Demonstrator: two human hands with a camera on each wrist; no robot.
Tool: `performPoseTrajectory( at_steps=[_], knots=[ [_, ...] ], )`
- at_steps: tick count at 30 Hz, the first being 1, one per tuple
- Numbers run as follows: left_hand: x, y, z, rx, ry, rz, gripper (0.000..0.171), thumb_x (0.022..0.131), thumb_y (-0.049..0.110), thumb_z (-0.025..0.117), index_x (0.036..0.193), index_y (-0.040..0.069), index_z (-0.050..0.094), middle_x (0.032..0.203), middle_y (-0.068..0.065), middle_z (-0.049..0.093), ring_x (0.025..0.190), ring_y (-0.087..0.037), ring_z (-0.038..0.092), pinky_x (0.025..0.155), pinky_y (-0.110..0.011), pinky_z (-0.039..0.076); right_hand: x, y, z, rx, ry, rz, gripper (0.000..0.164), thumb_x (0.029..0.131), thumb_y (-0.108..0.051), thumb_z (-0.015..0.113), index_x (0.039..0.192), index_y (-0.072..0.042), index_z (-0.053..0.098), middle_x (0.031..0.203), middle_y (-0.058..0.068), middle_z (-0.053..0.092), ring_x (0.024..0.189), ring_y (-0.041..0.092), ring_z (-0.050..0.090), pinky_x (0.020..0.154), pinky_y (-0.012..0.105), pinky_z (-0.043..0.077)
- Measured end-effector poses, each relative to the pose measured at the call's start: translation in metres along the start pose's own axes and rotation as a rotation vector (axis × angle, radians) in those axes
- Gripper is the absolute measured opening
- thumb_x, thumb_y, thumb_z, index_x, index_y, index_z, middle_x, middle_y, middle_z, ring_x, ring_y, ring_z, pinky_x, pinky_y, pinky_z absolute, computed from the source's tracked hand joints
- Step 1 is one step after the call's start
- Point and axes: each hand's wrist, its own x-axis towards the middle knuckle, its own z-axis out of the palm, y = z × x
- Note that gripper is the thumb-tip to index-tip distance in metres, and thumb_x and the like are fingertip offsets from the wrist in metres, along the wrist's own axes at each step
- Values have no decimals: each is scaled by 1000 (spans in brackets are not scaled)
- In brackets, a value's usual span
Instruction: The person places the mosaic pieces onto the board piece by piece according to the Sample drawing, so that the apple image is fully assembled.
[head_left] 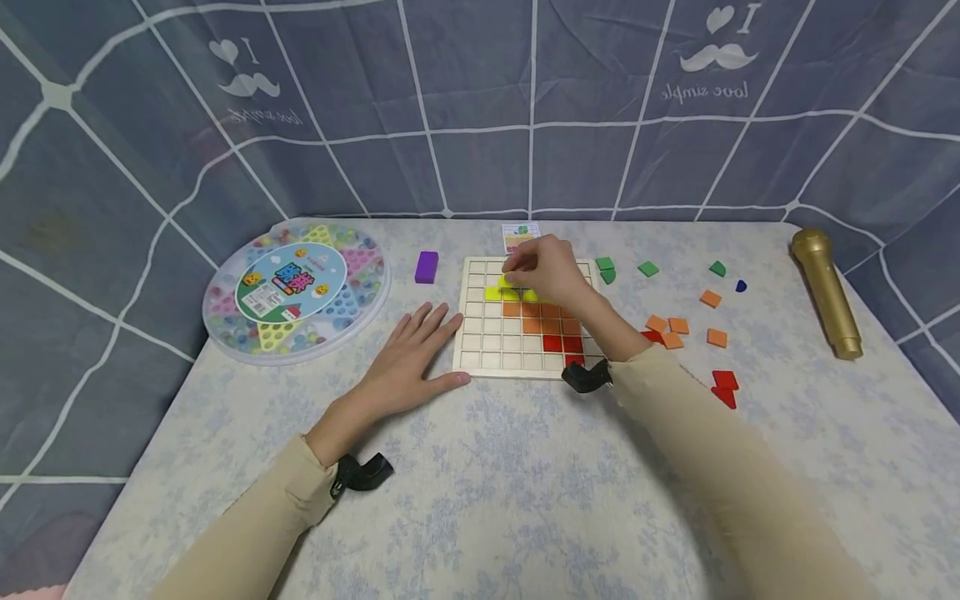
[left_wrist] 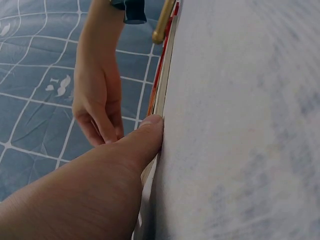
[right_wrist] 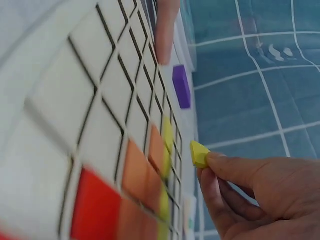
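A yellow tile (right_wrist: 199, 154) is pinched between the thumb and fingers of my right hand (head_left: 551, 268), above the far part of a white gridded board (head_left: 487, 342). In the right wrist view the tile has an angled edge and is apart from the board. Yellow, orange (head_left: 531, 325) and red tiles (head_left: 552, 343) lie in the board's squares, partly hidden by the right hand and forearm. My left hand (head_left: 405, 358) rests on the table left of the board, fingers straight and spread. Its thumb touches the board's near edge in the left wrist view.
A purple block (head_left: 426, 267) and a round bead box (head_left: 360, 283) stand left. Behind the board is a small printed card (head_left: 517, 234). Loose green (head_left: 648, 268), orange (head_left: 717, 337), red (head_left: 725, 381) and blue pieces (head_left: 741, 286) lie right, near a gold microphone-shaped object (head_left: 827, 292).
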Motion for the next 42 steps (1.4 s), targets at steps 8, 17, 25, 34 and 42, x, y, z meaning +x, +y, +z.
performPoseTrajectory(
  at_steps=[8,17,25,34,42],
  knots=[
    [2,2,1,-2,-9,7,91,99,56,68,169,17,25,177,-13,16,165,-36,6,134,-55,2,8,-1,30,30,-36,-53,9,95,-5,79,101,0,82,98,14,79,89,27,73,85,38,59],
    [3,4,1,-7,-13,11,92,99,56,67,170,17,24,177,-13,16,165,-34,6,134,-54,2,7,-3,44,-7,12,-78,7,94,-3,78,99,-1,83,98,13,81,91,26,74,87,39,61],
    [2,3,1,-5,-24,0,91,99,57,66,170,18,24,177,-12,15,166,-33,4,134,-53,1,0,-3,45,-54,10,-76,14,97,-5,76,109,-2,82,108,12,80,100,27,76,93,38,61],
    [1,2,-1,-9,-31,-20,92,99,58,66,170,18,24,178,-11,14,166,-33,3,134,-54,1,-20,1,20,-47,34,-53,19,97,-4,73,113,2,79,111,15,76,103,28,74,96,40,63],
    [1,1,-1,-17,-11,-12,93,97,55,70,169,17,26,177,-13,16,165,-36,5,133,-58,2,-46,17,-20,-78,-14,3,22,96,-5,73,115,4,77,117,20,72,108,33,72,98,45,62]
  ],
)
